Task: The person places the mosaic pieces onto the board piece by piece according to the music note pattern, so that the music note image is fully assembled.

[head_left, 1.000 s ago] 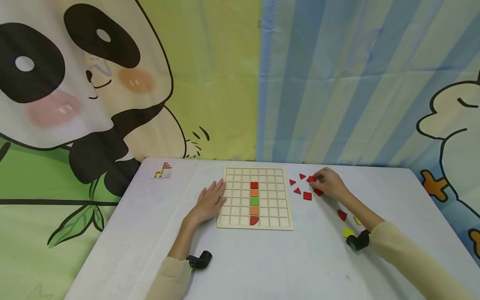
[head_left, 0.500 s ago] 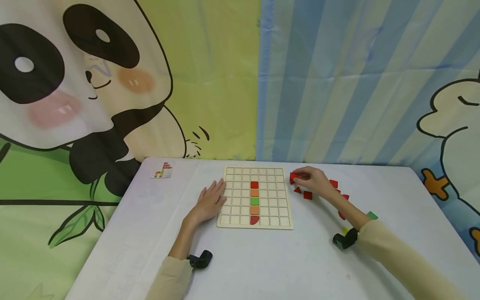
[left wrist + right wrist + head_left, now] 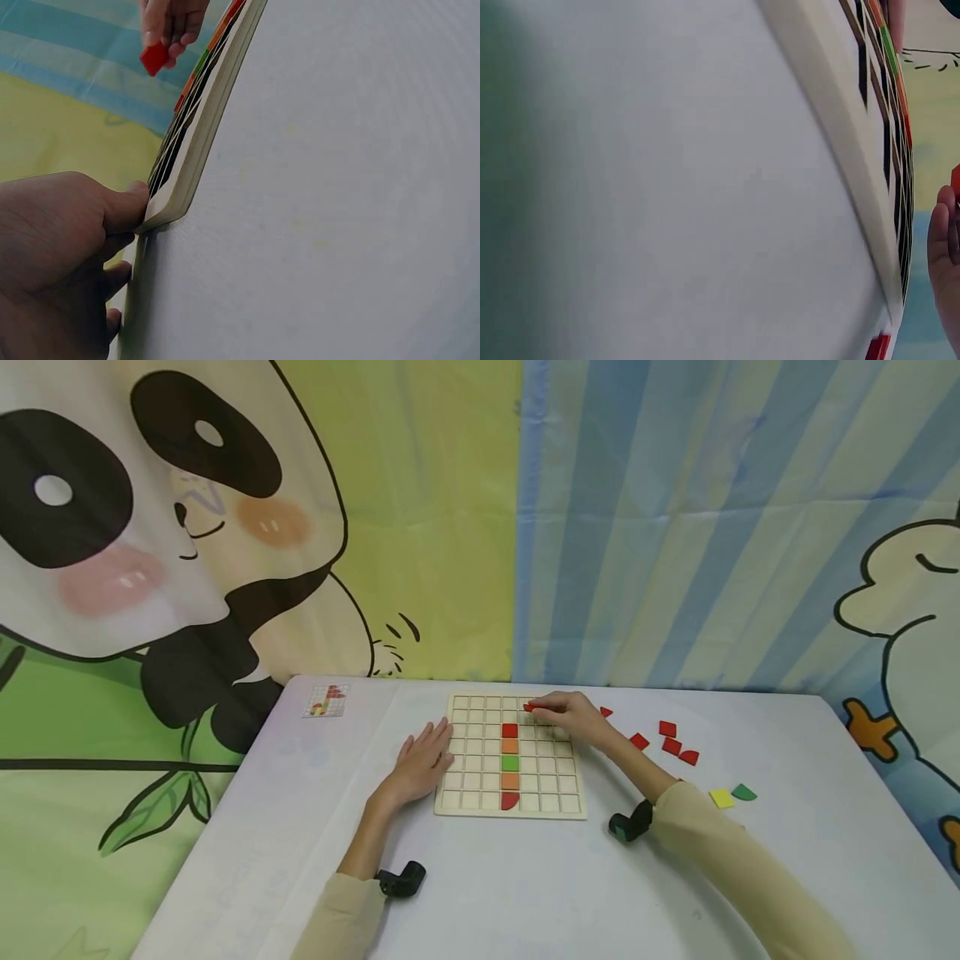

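A pale wooden grid board (image 3: 468, 747) lies on the white table. One column of it holds a red square (image 3: 510, 730), two orange squares (image 3: 510, 746) with a green square (image 3: 510, 763) between them, and a red quarter-circle (image 3: 510, 801) at the near end. My left hand (image 3: 417, 766) rests with fingers extended against the board's left edge, its thumb (image 3: 127, 206) at the corner in the left wrist view. Over the far right cells, my right hand (image 3: 572, 714) pinches a small red tile (image 3: 154, 58) between thumb and fingers, held above the board.
Right of the board lie several red tiles (image 3: 667, 727), a red quarter-circle (image 3: 688, 757), a yellow square (image 3: 722, 798) and a green quarter-circle (image 3: 744, 792). A small printed pattern card (image 3: 326, 701) sits at the far left. Printed curtains (image 3: 600, 527) hang behind the table.
My right hand has moved left from the loose red tiles to above the board, bringing a red tile with it. The left hand has stayed at the board's edge.
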Action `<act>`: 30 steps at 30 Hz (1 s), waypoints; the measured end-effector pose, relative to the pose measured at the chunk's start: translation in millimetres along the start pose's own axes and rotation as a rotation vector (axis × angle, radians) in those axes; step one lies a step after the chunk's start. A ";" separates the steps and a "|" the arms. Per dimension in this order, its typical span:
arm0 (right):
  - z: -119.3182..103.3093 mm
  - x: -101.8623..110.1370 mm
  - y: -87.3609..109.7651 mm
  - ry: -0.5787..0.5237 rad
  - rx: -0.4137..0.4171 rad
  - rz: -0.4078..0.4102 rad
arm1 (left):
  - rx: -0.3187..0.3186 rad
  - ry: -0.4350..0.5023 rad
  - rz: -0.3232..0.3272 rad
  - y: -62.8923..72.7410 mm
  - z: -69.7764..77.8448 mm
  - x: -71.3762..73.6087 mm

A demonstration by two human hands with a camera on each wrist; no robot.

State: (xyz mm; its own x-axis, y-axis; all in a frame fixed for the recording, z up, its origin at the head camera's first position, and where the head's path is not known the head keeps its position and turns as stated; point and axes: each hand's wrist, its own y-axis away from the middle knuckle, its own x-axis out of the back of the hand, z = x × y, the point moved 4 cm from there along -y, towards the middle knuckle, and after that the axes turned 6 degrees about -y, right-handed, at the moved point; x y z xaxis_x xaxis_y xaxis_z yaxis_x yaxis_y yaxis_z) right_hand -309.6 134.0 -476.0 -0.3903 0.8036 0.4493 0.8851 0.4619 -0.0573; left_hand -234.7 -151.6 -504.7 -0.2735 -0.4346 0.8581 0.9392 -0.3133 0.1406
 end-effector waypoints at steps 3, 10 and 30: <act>-1.8 -9.7 -11.4 0.041 0.035 -0.017 | -0.005 0.001 0.004 0.1 1.9 -1.0; -5.5 -21.9 -23.6 0.112 0.073 -0.041 | 0.005 -0.014 -0.011 -1.4 4.4 -0.3; -13.6 -38.3 -28.0 0.245 0.086 -0.026 | 0.010 0.002 -0.012 1.3 4.3 2.7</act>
State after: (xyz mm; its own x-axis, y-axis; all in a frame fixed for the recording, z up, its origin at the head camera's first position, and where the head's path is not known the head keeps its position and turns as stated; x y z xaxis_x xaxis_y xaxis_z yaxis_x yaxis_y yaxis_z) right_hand -316.1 85.2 -479.4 -0.3299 0.6813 0.6535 0.8469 0.5195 -0.1140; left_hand -233.4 -149.6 -500.1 -0.2852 -0.4329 0.8552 0.9379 -0.3097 0.1560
